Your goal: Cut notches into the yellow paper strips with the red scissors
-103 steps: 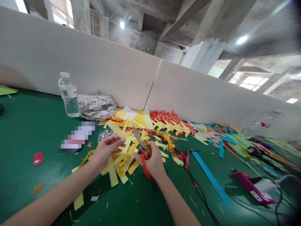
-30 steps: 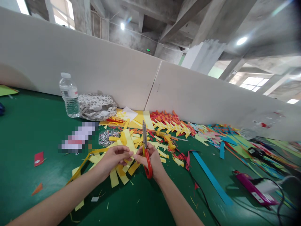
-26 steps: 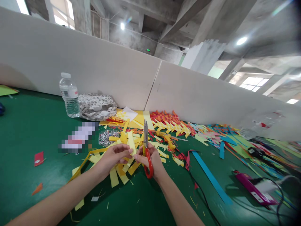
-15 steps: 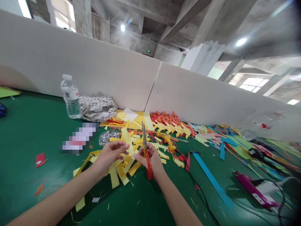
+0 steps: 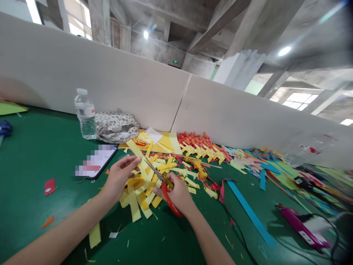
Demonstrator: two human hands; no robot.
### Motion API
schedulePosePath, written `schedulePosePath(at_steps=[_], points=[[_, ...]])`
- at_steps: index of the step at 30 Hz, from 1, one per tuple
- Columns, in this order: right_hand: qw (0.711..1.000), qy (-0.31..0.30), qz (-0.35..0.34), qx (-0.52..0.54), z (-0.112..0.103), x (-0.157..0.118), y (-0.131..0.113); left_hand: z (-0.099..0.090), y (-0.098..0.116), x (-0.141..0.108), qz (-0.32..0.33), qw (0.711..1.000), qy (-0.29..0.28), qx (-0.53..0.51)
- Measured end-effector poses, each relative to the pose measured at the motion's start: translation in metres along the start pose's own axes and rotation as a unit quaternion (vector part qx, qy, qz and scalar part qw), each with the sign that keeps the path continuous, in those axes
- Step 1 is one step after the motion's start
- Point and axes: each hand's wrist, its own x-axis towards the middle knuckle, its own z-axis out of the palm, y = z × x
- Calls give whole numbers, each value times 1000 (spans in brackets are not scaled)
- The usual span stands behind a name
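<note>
In the left hand (image 5: 120, 175), the grip pinches a pale yellow strip (image 5: 134, 148); the right hand (image 5: 176, 195) encloses the handles of red scissors (image 5: 166, 189). The strip, presumably light, limp paper, should crease easily and suit pinching near one end; the stiffer scissors suit a hold through their loops. Both are above a heap of yellow strips (image 5: 134, 208), short of the bench's (image 5: 41, 154) far edge.

Scissors' (image 5: 164, 187) handles partly hidden by right grip (image 5: 179, 195); phone screen (image 5: 103, 161) pixelated; blue object (image 5: 5, 128) cut off at left edge.
</note>
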Motion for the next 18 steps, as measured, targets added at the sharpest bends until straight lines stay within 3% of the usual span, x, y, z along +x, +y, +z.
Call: schedulePosePath(at_steps=[8, 18], points=[[1000, 1, 8, -2, 0, 0, -4, 4, 0, -5, 55, 998, 14, 2], [1000, 2, 6, 19, 2, -2, -6, 7, -4, -12, 78, 994, -41, 64]])
